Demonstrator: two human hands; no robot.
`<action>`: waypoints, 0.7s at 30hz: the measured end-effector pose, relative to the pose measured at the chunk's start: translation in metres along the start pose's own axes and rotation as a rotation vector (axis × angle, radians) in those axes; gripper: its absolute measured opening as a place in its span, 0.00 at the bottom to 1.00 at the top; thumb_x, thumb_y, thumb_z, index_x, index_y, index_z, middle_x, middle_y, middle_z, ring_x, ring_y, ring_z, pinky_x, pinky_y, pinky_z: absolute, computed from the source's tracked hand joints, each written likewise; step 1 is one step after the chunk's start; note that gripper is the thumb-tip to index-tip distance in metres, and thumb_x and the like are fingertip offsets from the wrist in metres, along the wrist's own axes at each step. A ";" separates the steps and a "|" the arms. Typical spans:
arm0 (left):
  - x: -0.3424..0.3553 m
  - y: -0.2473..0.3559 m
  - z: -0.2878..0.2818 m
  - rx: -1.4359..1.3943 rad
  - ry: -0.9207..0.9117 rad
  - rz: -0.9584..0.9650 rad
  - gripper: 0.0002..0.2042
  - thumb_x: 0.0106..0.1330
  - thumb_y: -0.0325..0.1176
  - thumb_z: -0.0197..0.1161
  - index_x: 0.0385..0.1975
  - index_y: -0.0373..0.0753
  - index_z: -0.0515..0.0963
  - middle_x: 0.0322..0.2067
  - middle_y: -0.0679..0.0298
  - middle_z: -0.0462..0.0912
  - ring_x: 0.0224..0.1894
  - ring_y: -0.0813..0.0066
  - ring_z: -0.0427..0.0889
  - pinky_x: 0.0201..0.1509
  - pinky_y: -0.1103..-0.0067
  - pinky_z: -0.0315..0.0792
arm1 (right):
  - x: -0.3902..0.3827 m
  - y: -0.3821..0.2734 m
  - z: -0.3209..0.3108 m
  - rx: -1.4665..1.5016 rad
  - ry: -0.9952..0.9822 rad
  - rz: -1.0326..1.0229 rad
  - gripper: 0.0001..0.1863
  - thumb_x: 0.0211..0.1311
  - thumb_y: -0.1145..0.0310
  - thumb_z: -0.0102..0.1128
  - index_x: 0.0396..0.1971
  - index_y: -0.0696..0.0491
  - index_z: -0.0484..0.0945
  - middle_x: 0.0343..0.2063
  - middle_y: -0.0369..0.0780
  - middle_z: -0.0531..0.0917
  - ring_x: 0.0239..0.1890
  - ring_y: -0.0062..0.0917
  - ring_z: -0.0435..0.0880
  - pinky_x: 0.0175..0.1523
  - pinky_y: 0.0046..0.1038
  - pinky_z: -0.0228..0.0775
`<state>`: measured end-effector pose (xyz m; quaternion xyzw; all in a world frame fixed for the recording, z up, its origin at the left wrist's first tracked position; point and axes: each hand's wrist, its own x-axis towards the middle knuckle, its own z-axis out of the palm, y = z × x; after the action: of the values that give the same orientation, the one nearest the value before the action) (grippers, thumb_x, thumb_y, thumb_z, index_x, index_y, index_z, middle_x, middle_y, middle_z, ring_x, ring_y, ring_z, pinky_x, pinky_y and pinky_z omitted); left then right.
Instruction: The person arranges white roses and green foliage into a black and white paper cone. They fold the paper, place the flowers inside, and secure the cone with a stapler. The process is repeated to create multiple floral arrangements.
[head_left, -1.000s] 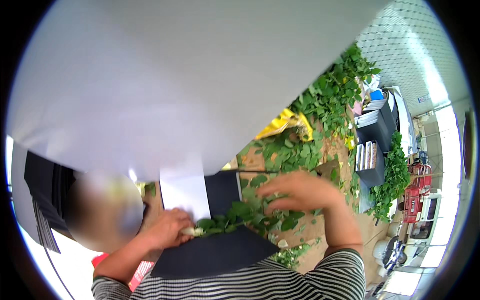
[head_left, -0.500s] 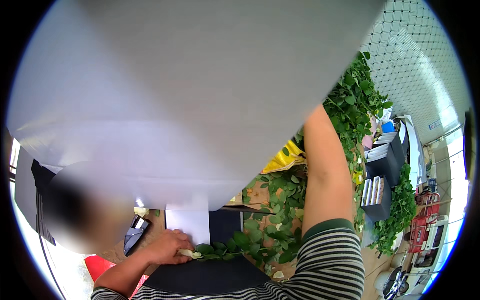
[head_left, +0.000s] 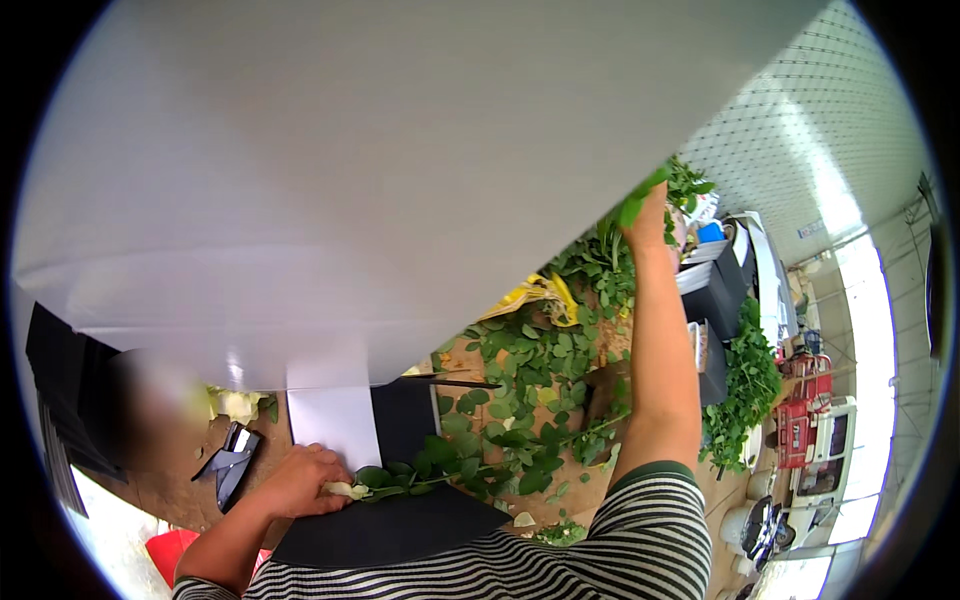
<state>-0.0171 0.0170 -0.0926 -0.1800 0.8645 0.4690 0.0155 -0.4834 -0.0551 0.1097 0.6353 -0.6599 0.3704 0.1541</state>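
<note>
My left hand (head_left: 302,482) is closed at the head of a white rose (head_left: 346,490), beside a sheet of white paper (head_left: 330,425). The rose's leafy green stem (head_left: 500,470) stretches right, past a black panel (head_left: 395,532) in front of my body. My right arm reaches far out to the right. The right hand (head_left: 648,218) is among green leafy stems (head_left: 605,250), with a bright leaf against it. Its fingers are hidden behind leaves and the edge of a large pale sheet (head_left: 400,180), which covers much of the view.
Grey-handled cutters (head_left: 235,465) lie left of my left hand. Cut leaves (head_left: 530,350) litter the brown surface by a yellow bag (head_left: 545,297). Black boxes (head_left: 715,290) with white packs and more foliage (head_left: 745,390) stand right. Further off are a red vehicle (head_left: 803,385) and a white van (head_left: 828,445).
My right hand, earlier behind the pale sheet, now partly shows among the leaves. More of the rose's stem shows stretching right. My left hand stays at the rose as the view shifts.
</note>
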 end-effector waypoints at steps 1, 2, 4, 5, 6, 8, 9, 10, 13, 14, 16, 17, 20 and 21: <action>0.001 0.001 0.000 0.001 0.005 0.018 0.13 0.49 0.42 0.69 0.33 0.45 0.82 0.30 0.66 0.78 0.40 0.62 0.75 0.46 0.68 0.67 | -0.013 0.012 -0.010 0.032 0.040 -0.049 0.22 0.56 0.77 0.55 0.53 0.53 0.73 0.45 0.42 0.80 0.45 0.33 0.80 0.50 0.28 0.71; 0.002 0.002 0.000 -0.003 0.008 0.032 0.13 0.49 0.42 0.69 0.33 0.45 0.82 0.30 0.66 0.78 0.40 0.62 0.75 0.47 0.68 0.67 | -0.027 0.023 -0.019 0.050 0.069 -0.108 0.22 0.55 0.78 0.54 0.53 0.54 0.72 0.45 0.41 0.80 0.45 0.32 0.79 0.51 0.27 0.69; 0.004 0.004 -0.002 -0.018 -0.012 0.006 0.13 0.47 0.39 0.70 0.32 0.44 0.82 0.31 0.65 0.79 0.40 0.61 0.76 0.47 0.67 0.67 | -0.053 0.044 -0.025 -0.002 0.116 -0.202 0.20 0.55 0.78 0.53 0.50 0.57 0.71 0.42 0.40 0.78 0.43 0.28 0.76 0.51 0.26 0.68; 0.005 0.002 -0.001 -0.037 0.001 0.016 0.12 0.46 0.38 0.70 0.32 0.44 0.82 0.31 0.65 0.79 0.39 0.61 0.76 0.46 0.67 0.68 | -0.068 0.059 -0.030 -0.111 0.146 -0.233 0.17 0.56 0.76 0.53 0.48 0.57 0.71 0.40 0.39 0.77 0.42 0.26 0.75 0.49 0.25 0.67; 0.007 0.001 0.001 -0.057 0.014 0.027 0.12 0.46 0.37 0.70 0.31 0.44 0.82 0.30 0.64 0.79 0.38 0.60 0.77 0.46 0.67 0.68 | -0.080 0.072 -0.039 -0.199 0.154 -0.254 0.15 0.58 0.75 0.53 0.46 0.58 0.70 0.38 0.39 0.76 0.40 0.24 0.73 0.48 0.25 0.67; 0.009 0.004 0.002 -0.086 0.023 0.039 0.11 0.44 0.36 0.70 0.29 0.43 0.82 0.29 0.63 0.79 0.38 0.59 0.77 0.46 0.66 0.68 | -0.094 0.092 -0.065 -0.097 0.054 -0.238 0.13 0.62 0.72 0.51 0.46 0.58 0.69 0.38 0.38 0.75 0.39 0.23 0.72 0.47 0.25 0.67; 0.012 0.005 0.000 -0.090 0.016 0.049 0.11 0.44 0.35 0.70 0.28 0.43 0.82 0.29 0.63 0.79 0.38 0.59 0.77 0.46 0.66 0.68 | -0.098 0.100 -0.088 0.008 -0.026 -0.212 0.14 0.65 0.69 0.50 0.49 0.58 0.69 0.40 0.38 0.75 0.41 0.23 0.72 0.47 0.25 0.67; 0.009 0.007 -0.002 -0.095 0.027 0.032 0.11 0.44 0.35 0.70 0.28 0.43 0.82 0.28 0.63 0.79 0.38 0.59 0.77 0.46 0.66 0.68 | -0.098 0.094 -0.094 0.267 -0.132 -0.003 0.16 0.67 0.67 0.50 0.52 0.58 0.69 0.44 0.40 0.75 0.43 0.23 0.74 0.48 0.25 0.69; -0.003 0.007 -0.002 -0.064 0.083 0.060 0.13 0.44 0.32 0.70 0.32 0.40 0.80 0.29 0.60 0.78 0.37 0.56 0.77 0.42 0.66 0.70 | -0.103 0.052 -0.100 0.613 -0.075 0.292 0.17 0.65 0.68 0.53 0.51 0.58 0.71 0.46 0.40 0.74 0.43 0.24 0.75 0.47 0.26 0.71; -0.004 0.005 0.001 -0.114 0.106 0.063 0.15 0.44 0.31 0.70 0.34 0.39 0.79 0.29 0.58 0.78 0.36 0.54 0.77 0.41 0.65 0.70 | -0.113 0.036 -0.101 0.550 -0.009 0.268 0.16 0.63 0.69 0.54 0.50 0.57 0.72 0.45 0.40 0.74 0.42 0.24 0.76 0.46 0.26 0.71; -0.001 -0.004 0.006 -0.172 0.143 0.066 0.13 0.44 0.31 0.71 0.30 0.39 0.77 0.28 0.57 0.77 0.36 0.54 0.77 0.40 0.64 0.70 | -0.137 -0.007 -0.115 0.362 0.093 0.174 0.14 0.59 0.72 0.56 0.46 0.56 0.75 0.43 0.40 0.74 0.39 0.24 0.76 0.44 0.26 0.72; -0.005 -0.006 0.007 -0.184 0.117 0.069 0.12 0.45 0.30 0.70 0.29 0.39 0.76 0.28 0.58 0.78 0.36 0.54 0.77 0.40 0.64 0.70 | -0.150 -0.031 -0.124 0.282 0.107 0.121 0.14 0.58 0.73 0.57 0.45 0.55 0.76 0.42 0.39 0.74 0.38 0.25 0.76 0.43 0.26 0.72; -0.013 -0.005 0.014 -0.247 0.149 0.012 0.12 0.49 0.32 0.71 0.31 0.37 0.77 0.31 0.57 0.77 0.40 0.56 0.76 0.41 0.67 0.70 | -0.206 -0.071 -0.089 0.346 -0.143 -0.192 0.13 0.52 0.77 0.61 0.40 0.54 0.79 0.39 0.38 0.74 0.34 0.25 0.77 0.40 0.26 0.73; -0.018 -0.002 0.010 -0.251 0.133 0.011 0.12 0.51 0.33 0.70 0.33 0.37 0.78 0.32 0.57 0.77 0.40 0.57 0.76 0.42 0.67 0.71 | -0.219 -0.094 -0.071 0.336 -0.270 -0.241 0.13 0.50 0.78 0.62 0.38 0.53 0.81 0.38 0.38 0.74 0.33 0.25 0.77 0.38 0.26 0.74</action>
<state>-0.0006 0.0300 -0.0964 -0.2066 0.7990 0.5607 -0.0669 -0.3808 0.1594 0.0379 0.7699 -0.5229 0.3658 -0.0003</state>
